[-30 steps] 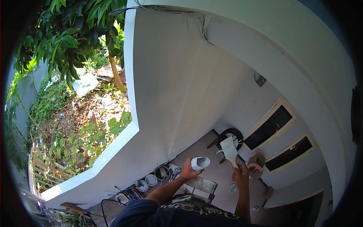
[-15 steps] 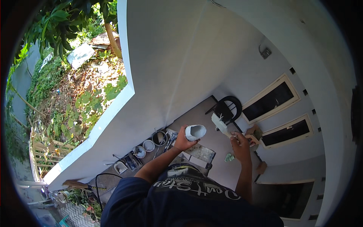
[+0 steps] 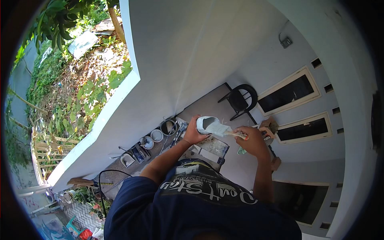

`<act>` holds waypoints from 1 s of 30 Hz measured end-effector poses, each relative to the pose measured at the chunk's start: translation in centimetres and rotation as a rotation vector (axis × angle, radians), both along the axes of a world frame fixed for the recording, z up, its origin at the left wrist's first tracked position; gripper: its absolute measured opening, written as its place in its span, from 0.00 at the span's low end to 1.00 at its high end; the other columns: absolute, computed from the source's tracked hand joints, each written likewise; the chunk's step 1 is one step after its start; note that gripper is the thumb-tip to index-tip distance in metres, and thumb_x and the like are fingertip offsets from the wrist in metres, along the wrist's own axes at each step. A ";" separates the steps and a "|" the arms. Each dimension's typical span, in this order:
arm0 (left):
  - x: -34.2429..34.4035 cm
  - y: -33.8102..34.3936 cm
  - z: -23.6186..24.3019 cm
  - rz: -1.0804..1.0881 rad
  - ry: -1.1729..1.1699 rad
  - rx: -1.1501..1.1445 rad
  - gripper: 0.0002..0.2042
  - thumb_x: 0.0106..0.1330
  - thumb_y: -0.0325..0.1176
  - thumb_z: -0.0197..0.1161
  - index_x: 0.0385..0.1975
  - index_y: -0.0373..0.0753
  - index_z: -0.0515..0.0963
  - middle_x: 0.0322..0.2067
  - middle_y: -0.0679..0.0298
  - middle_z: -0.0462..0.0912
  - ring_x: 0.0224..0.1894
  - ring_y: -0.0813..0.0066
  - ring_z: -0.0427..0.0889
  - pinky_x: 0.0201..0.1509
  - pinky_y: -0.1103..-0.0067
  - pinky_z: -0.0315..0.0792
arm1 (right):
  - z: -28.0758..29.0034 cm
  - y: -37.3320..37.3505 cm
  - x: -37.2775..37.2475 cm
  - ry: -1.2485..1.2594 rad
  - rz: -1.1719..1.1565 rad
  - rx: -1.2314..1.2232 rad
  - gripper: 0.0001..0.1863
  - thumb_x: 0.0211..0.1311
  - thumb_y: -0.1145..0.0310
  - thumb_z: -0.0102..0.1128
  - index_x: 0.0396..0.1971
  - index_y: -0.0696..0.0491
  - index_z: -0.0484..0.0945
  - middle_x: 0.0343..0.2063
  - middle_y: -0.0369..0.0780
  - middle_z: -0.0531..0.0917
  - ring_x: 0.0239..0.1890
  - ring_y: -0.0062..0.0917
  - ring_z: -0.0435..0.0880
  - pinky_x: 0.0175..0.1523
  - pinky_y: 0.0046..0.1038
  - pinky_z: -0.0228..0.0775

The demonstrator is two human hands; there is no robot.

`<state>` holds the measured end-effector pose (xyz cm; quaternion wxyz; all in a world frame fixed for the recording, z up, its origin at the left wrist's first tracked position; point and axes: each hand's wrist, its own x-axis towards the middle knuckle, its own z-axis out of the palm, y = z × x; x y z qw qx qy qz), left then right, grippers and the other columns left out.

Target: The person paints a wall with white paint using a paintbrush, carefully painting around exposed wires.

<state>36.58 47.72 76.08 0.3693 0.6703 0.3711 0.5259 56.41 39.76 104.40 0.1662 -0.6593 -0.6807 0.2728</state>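
My left hand (image 3: 192, 134) grips a small white paint cup (image 3: 206, 123), tilted with its mouth toward my right side. My right hand (image 3: 251, 141) holds a wide paint brush (image 3: 221, 129) by its pale handle, and the white bristles lie against the cup's rim. Both hands are raised in front of my chest, high above the floor, with a grey-white wall (image 3: 192, 56) just ahead of them.
Far below on the grey floor stand several paint pots and a round bucket (image 3: 168, 127), a flat paint-stained tray (image 3: 214, 147) and a black chair (image 3: 241, 98). Two dark windows (image 3: 289, 93) are set in the wall at right. A garden (image 3: 76, 80) lies beyond the low wall at left.
The brush, held apart from the cup a second ago, has come left and now rests at the cup's mouth. The view has shifted, with both hands sitting higher in it.
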 end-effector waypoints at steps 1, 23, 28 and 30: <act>0.1 0.0 -0.2 -0.011 -0.029 -0.011 0.47 0.42 0.42 0.84 0.62 0.32 0.66 0.52 0.48 0.75 0.56 0.49 0.79 0.63 0.64 0.72 | -0.4 0.4 0.0 0.011 0.017 -0.018 0.17 0.56 0.72 0.70 0.47 0.57 0.86 0.35 0.46 0.87 0.35 0.31 0.85 0.45 0.30 0.76; -0.1 0.1 0.0 -0.042 -0.014 -0.027 0.47 0.40 0.39 0.82 0.62 0.32 0.65 0.53 0.48 0.74 0.58 0.50 0.77 0.66 0.65 0.70 | -3.8 4.1 1.4 0.124 -0.143 -0.292 0.13 0.66 0.67 0.66 0.44 0.59 0.87 0.27 0.38 0.86 0.29 0.18 0.81 0.37 0.24 0.73; 0.0 0.3 -0.2 -0.050 -0.020 -0.060 0.46 0.40 0.40 0.83 0.62 0.33 0.66 0.53 0.47 0.75 0.58 0.47 0.77 0.66 0.64 0.70 | -3.7 3.7 1.1 -0.010 -0.051 -0.133 0.14 0.63 0.63 0.67 0.42 0.56 0.88 0.26 0.43 0.85 0.29 0.28 0.84 0.39 0.30 0.74; 0.0 0.1 -0.1 -0.040 -0.003 -0.049 0.47 0.40 0.39 0.82 0.62 0.32 0.65 0.53 0.49 0.74 0.57 0.52 0.78 0.65 0.66 0.71 | -2.6 3.3 0.6 -0.056 -0.029 -0.080 0.14 0.61 0.62 0.68 0.42 0.56 0.88 0.26 0.45 0.85 0.29 0.31 0.84 0.39 0.32 0.75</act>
